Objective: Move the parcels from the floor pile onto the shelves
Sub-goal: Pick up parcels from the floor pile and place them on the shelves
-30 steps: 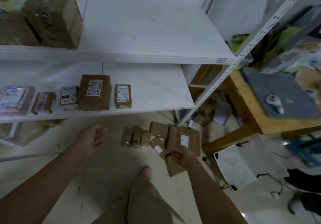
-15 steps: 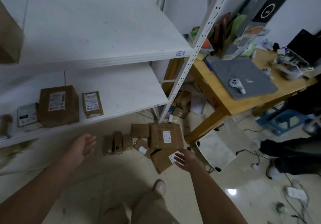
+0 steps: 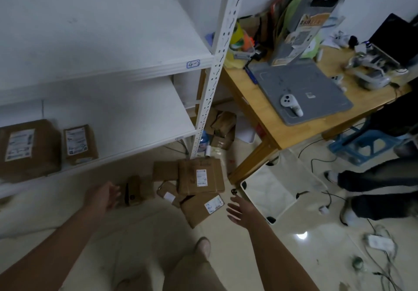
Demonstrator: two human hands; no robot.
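A pile of brown cardboard parcels lies on the floor by the shelf post. The biggest, a labelled box [image 3: 200,175], sits on top; a flat labelled parcel [image 3: 201,209] lies nearest me. My right hand [image 3: 241,210] hovers just right of that flat parcel, fingers spread, holding nothing. My left hand [image 3: 105,197] hangs empty beside a small dark-marked parcel [image 3: 133,190] at the pile's left. Two labelled parcels [image 3: 27,148] [image 3: 79,142] stand on the lower white shelf [image 3: 135,121]. The upper shelf [image 3: 101,30] shows bare in this view.
A wooden table [image 3: 260,114] crowded with a grey mat, a controller and devices stands right of the white shelf post [image 3: 212,87]. More boxes [image 3: 222,130] sit under it. A white bin [image 3: 271,189], cables, a blue stool and another person's legs [image 3: 380,191] occupy the floor at right.
My view swung right and closer to the pile. My right hand came off the flat parcel and opened beside it. My left hand stayed open near the pile's left edge.
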